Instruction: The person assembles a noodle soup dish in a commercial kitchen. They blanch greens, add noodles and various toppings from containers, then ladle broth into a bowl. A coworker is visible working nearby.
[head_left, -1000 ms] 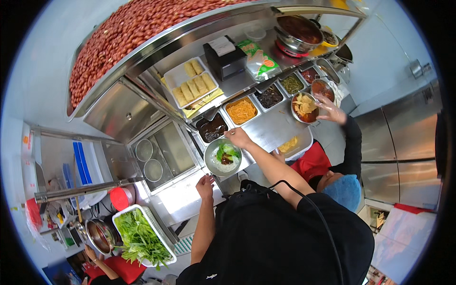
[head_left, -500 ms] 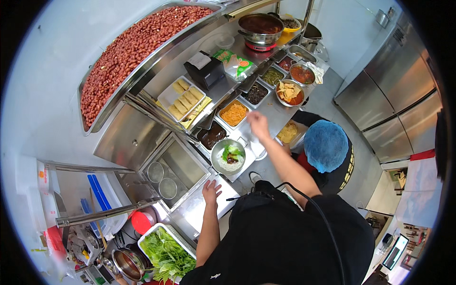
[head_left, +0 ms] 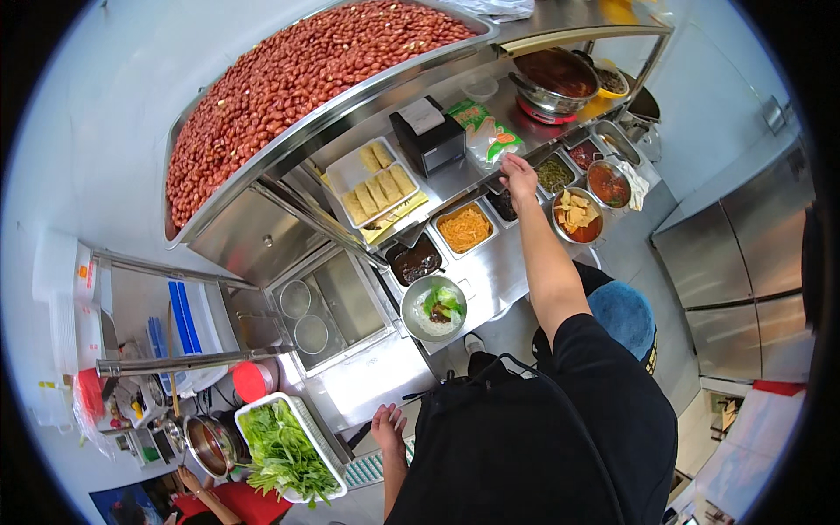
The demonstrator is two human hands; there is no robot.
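Fingers of the right hand (head_left: 520, 171) are bunched downward over the dark-filled steel pan (head_left: 502, 203) in the counter's row of inset pans, the arm stretched out full from the black-sleeved shoulder; whether the fingertips pinch anything cannot be told, the hand being small and seen from behind. Just beside that dark pan, on the side away from the person's body, sits the pan of chopped greens (head_left: 554, 173); on its other side lies the pan of shredded orange strips (head_left: 465, 229), and beyond that the pan of dark brown sauce (head_left: 416, 261). Near the sauce pan, toward the counter's front edge, stands a steel bowl (head_left: 434, 308) holding white noodles with green leaves and a dark topping; it is well apart from the reaching hand. Past the greens pan rest a round bowl of pale chips in red sauce (head_left: 577, 217) and a bowl of red sauce (head_left: 609, 183). Behind the dark pan, on the raised shelf, a tray of yellow tofu-like blocks (head_left: 378, 186), a black box (head_left: 427, 138) and a green-and-white packet (head_left: 486, 138) stand in a row; above them a long trough of red peanuts (head_left: 297, 83). The left hand (head_left: 388, 427) lies open and flat, fingers spread, on the counter edge far from the dark pan, near a white tub of leafy greens (head_left: 282, 451).
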